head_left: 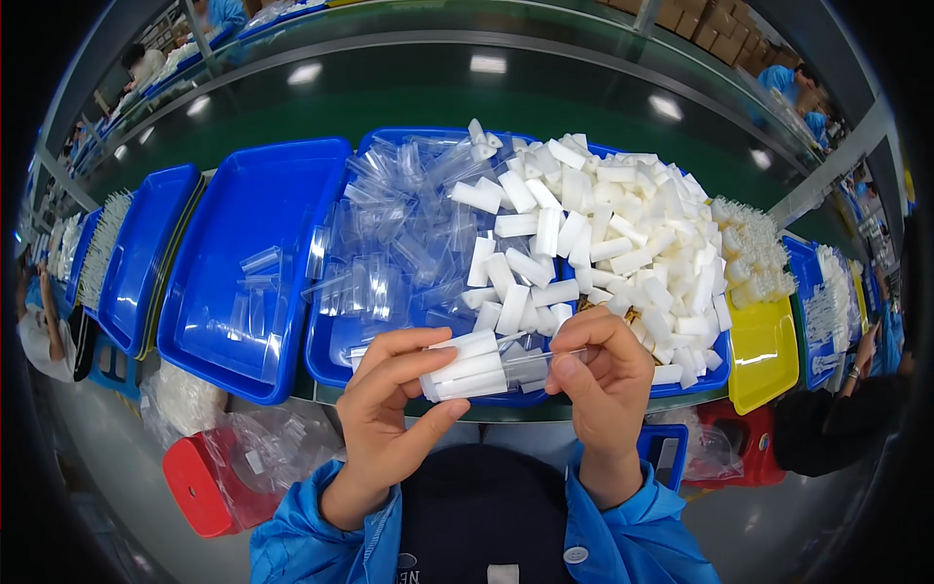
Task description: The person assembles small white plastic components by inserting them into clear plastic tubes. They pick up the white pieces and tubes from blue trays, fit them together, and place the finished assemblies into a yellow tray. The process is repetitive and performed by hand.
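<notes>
Several white foam-like blocks [469, 370] lie side by side in my left hand [381, 414], whose fingers and thumb are closed round them. My right hand [608, 389] pinches the end of a clear plastic piece [528, 369] between thumb and fingers. That clear piece meets the right ends of the white blocks; whether it goes round them, I cannot tell. Both hands are over the front edge of the trays. Just beyond are a heap of clear plastic pieces [394, 209] and a pile of loose white blocks [637, 234].
A blue tray [243, 180] with a few clear pieces stands at left, beside stacked trays [146, 253]. To the right is a yellow tray [764, 355] under a pile of translucent parts [754, 253]. A red stool [199, 487] is below. Other people sit at both sides.
</notes>
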A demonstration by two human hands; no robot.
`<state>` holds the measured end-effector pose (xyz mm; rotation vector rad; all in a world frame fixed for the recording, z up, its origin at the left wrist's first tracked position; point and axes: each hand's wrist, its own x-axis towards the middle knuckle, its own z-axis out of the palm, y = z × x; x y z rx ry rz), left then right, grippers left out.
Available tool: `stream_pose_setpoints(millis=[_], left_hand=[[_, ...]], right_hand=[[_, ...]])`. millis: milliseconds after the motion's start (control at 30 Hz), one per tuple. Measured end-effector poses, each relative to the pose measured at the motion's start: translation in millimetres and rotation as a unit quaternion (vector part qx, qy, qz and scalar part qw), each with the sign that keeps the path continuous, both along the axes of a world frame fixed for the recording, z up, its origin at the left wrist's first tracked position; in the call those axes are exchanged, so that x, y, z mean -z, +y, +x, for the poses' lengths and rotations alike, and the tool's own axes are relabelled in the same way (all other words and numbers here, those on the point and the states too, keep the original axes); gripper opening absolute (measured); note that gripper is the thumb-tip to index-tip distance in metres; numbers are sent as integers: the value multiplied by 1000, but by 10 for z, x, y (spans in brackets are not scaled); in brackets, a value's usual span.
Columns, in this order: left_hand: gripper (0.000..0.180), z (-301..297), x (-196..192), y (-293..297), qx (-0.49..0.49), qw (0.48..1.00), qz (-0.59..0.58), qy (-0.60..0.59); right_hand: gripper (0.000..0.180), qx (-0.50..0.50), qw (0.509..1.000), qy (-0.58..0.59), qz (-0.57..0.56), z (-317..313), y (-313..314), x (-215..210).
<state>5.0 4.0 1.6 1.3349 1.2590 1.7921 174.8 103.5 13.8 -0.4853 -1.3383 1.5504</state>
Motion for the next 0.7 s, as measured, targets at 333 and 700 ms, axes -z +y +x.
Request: stream_pose_setpoints(millis=[333,700], left_hand=[[38,-13,1,-6,0,1000,-1,-1],[36,14,-14,-23,-21,999,-17,46]], right_hand=[[12,21,998,-38,38,7,-23,5],[12,27,999,-26,13,-28,-79,8]])
